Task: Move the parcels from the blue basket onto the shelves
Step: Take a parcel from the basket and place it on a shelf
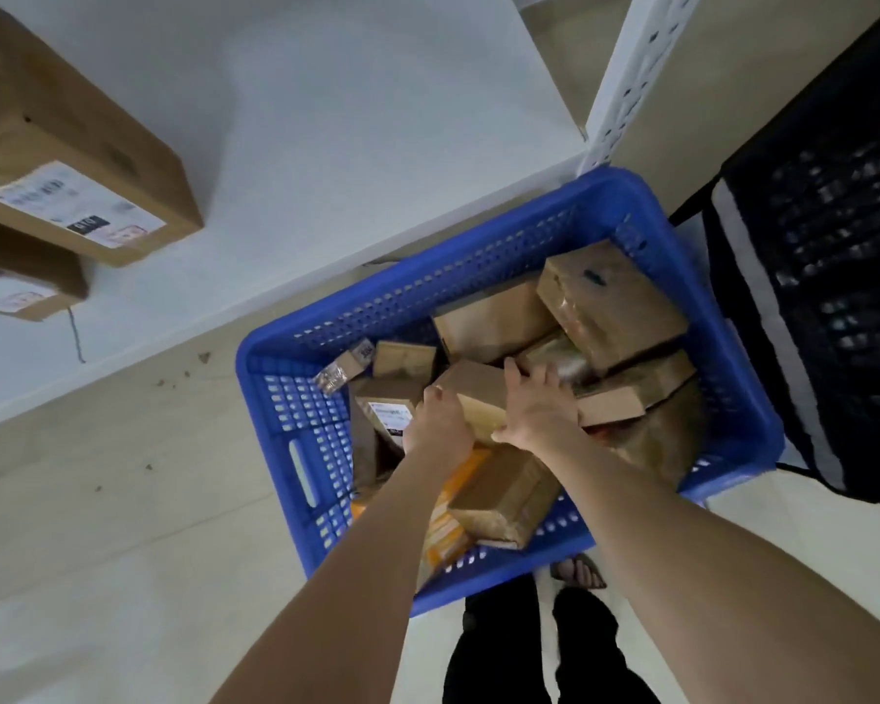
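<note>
A labelled box (72,160) sits on the white shelf (326,119). Beside the shelf, the blue basket (285,449) stands on the floor (97,500), full of parcels (610,307). Inside it, the left hand (440,424) and right hand (539,406) grip one small parcel (473,386), fingers curled round its edges. A black crate (834,246) stands rightmost.

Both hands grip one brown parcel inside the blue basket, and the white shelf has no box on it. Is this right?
No. The head view shows a labelled brown box lying on the white shelf. The rest holds: left hand and right hand grip one brown parcel in the blue basket.
</note>
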A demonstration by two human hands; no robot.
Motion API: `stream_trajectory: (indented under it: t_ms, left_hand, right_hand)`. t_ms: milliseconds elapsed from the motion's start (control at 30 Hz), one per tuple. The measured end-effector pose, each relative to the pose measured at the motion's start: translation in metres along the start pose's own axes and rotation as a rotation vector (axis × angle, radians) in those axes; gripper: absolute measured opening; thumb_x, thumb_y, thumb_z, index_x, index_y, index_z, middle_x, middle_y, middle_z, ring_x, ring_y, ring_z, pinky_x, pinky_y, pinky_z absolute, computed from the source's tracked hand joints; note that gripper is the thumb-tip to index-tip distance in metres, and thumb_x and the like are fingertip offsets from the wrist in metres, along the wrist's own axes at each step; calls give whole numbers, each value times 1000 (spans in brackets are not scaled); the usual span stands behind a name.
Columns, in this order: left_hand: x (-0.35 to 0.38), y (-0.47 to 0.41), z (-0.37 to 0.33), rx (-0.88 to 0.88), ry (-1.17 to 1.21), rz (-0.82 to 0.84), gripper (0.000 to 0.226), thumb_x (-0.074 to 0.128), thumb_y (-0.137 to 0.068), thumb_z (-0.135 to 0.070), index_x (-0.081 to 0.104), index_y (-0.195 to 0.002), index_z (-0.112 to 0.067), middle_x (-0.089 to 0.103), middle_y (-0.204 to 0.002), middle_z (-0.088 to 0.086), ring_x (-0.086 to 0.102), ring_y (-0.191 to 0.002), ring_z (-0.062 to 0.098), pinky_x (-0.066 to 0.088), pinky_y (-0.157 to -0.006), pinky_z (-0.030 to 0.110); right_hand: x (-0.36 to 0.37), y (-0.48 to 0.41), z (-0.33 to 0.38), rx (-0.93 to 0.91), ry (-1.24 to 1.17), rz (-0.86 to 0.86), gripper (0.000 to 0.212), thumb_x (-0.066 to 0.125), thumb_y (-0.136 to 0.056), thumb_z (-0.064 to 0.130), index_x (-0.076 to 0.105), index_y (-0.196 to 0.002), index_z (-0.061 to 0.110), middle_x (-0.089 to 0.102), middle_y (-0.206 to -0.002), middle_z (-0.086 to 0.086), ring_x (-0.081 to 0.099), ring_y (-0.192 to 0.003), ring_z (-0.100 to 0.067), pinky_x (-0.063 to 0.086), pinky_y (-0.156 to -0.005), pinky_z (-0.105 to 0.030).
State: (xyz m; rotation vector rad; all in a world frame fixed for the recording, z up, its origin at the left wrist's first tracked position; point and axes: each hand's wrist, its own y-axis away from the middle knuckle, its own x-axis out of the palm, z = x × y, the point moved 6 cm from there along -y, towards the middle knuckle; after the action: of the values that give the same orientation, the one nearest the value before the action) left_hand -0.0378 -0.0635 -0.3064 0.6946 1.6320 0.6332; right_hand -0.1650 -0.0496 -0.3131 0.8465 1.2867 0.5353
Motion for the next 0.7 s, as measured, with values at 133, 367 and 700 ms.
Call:
stream_trajectory:
  t_ms: [133,367,700]
  left_hand:
    - [29,-29,17,-31,28,24,62,50,-93,-18,22,-148,-11,31,-143,9,43,-127,30,47,-94,43]
    - [26,-35,37,-126,251,-26,43,45,-96,-24,37,-136,-9,41,-134,13,49,-120,34,43,-96,45]
    - [-108,64,28,-318,1099,-145,80,55,-76,-66,42,-133,-10,58,-121,12,60,-103,30,53,-88,48]
  right_hand:
    - [28,-40,6,10,53,33,106,67,-80,52,-1,-154,20,13,-156,-22,15,-143,-41,20,-114,-54]
    - [17,-45,13,13,-21,-69,80,69,-79,38,27,-144,17,32,-142,-15,32,-132,-34,32,-105,-48]
    - [-102,79,47,-38,-200,-480,88,71,-70,61,30,-135,18,40,-131,-8,40,-121,-29,37,-95,-43]
